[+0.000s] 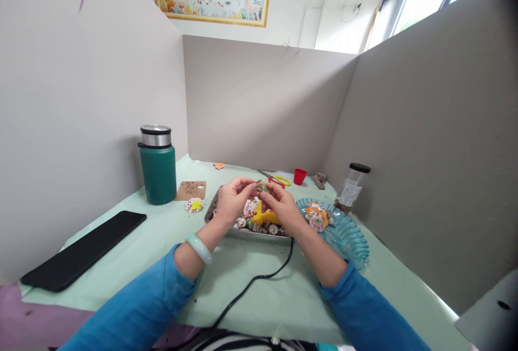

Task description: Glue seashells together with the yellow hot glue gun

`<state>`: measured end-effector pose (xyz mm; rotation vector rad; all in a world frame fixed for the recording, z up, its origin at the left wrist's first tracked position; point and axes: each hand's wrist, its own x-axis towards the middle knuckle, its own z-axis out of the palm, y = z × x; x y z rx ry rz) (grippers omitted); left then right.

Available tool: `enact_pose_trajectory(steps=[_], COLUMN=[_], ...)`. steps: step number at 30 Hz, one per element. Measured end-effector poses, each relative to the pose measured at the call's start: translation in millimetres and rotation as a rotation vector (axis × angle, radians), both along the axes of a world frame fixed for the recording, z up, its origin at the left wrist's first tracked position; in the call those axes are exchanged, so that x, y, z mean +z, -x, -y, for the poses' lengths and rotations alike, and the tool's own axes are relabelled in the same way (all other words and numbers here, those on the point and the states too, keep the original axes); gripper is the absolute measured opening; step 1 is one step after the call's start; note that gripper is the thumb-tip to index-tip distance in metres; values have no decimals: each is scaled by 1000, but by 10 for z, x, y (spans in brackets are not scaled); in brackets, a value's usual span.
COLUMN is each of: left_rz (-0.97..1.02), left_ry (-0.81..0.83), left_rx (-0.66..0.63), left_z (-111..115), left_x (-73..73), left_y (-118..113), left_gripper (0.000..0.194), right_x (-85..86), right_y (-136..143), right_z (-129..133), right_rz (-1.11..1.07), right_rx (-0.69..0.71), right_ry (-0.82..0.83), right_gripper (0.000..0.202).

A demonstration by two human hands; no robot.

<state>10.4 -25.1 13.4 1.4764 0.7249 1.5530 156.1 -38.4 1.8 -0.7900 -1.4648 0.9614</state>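
Above a metal tray [259, 235] of shells [242, 223], the left hand [232, 200] and right hand [282, 205] are pinching a small greenish piece [264, 189] between their fingertips, while a yellow glue gun [265, 216] is lying roughly crosswise below, nearer the right.

Bright daylight from upper-right window [424, 0], diagonal shadow on back panel [263, 102], right edge dark, perhaps soft

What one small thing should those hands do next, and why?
Perhaps firm up the pinch on the small piece a little before anything else. The left hand and right hand meet around it with their fingertips, and it is tiny, so a slip seems easy. The tray beneath would probably catch it.
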Motion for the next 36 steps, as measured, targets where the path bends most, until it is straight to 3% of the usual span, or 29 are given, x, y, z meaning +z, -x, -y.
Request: enact_pose_trajectory(steps=[9, 15, 25, 36], left_rz=[-6, 57, 53, -131], left_ry=[-6, 33, 36, -112], left_rx=[-11, -57, -88, 91], left_z=[-52, -85, -26, -55], left_x=[-53, -66, -44, -64], left_y=[-10, 10, -16, 40], left_gripper=[22, 23, 21, 23], right_x=[-10, 25, -76, -77], right_y=[17, -11, 15, 5], right_z=[5, 39, 77, 82], right_rz=[-58, 78, 288, 227], right_rx=[-22, -17, -323, -357], right_ry=[22, -54, -312, -298], right_gripper=[32, 31, 25, 31])
